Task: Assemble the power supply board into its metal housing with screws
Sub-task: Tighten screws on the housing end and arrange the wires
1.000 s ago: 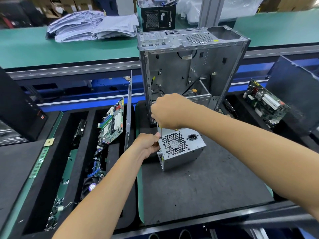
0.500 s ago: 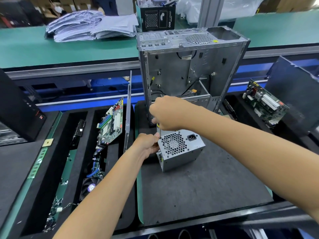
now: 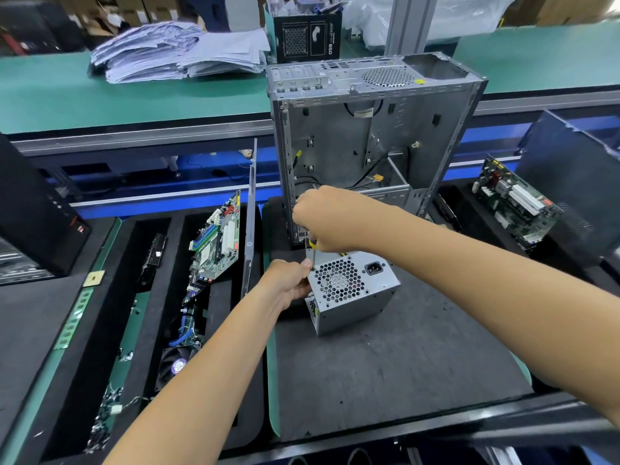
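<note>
Power box, a shiny gray metal cube with a round honeycomb fan grill and black plug socket, sits on the dark desk. Left hand grips its corner; right hand grips what looks like a screwdriver.

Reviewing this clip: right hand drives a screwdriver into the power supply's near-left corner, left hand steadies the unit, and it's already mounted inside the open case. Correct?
Not mounted: the head view shows the power supply standing on the dark mat, in front of the open case. The rest holds.
</note>
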